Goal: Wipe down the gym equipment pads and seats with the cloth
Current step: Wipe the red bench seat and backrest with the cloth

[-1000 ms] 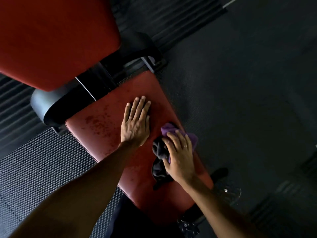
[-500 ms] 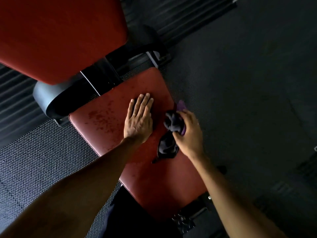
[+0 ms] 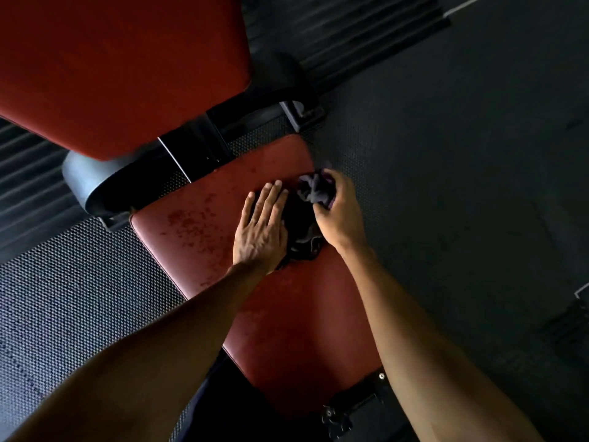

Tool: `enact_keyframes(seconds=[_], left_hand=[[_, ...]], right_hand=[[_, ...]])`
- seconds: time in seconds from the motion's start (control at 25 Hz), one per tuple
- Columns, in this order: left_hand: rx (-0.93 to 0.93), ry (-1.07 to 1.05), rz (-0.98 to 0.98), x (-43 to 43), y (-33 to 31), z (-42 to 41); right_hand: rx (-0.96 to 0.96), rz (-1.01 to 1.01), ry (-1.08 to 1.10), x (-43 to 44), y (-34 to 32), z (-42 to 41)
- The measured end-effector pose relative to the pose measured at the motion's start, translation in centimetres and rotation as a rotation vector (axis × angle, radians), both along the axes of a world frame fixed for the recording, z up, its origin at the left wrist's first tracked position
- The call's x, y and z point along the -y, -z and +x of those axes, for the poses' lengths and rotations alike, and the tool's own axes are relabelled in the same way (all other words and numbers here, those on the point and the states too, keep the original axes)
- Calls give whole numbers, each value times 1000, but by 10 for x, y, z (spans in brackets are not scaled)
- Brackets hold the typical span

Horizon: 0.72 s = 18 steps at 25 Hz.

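Head view: I reckon the seat [image 3: 302, 346] half-wiped, right hand [image 3: 341, 218] clenching the cloth [image 3: 314, 188] at its far corner, left hand [image 3: 261, 231] flat-fingered, blotches [image 3: 191, 221] remaining.

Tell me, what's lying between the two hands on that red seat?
In the head view, the dark trailing part of the cloth lies on the seat between the flat left hand and the right hand, which grips its bunched top.

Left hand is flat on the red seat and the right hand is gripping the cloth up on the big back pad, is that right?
Not quite. The head view shows the right hand gripping the bunched cloth at the right edge of the red seat, not on the back pad. The left hand does lie flat on the seat.
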State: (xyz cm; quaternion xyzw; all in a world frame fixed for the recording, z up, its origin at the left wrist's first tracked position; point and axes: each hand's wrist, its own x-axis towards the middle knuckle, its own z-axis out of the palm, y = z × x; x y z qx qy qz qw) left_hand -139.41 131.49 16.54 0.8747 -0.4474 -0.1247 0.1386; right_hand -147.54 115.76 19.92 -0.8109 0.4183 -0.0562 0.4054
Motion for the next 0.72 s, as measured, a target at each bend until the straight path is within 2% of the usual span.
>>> enact_keyframes(seconds=[0.08,0.28,0.48,0.6,0.72], left_hand=[[-30,-16,-42,1,-3,-1],[-109,-185,-173,9,-12,8],[-62,-303,-107,16,-7,40],[-35,-346,-80,18,-3,53],[-19,-348,-69,17,-3,49]], right_hand=[[-53,24,47,-6,-5,-19],[-154,-65,-52,-44,-11,-57],[-96,-204,-32,-15,5,32],[-134,-391,-163,-9,10,70],[-103,-409,-361,-31,3,21]])
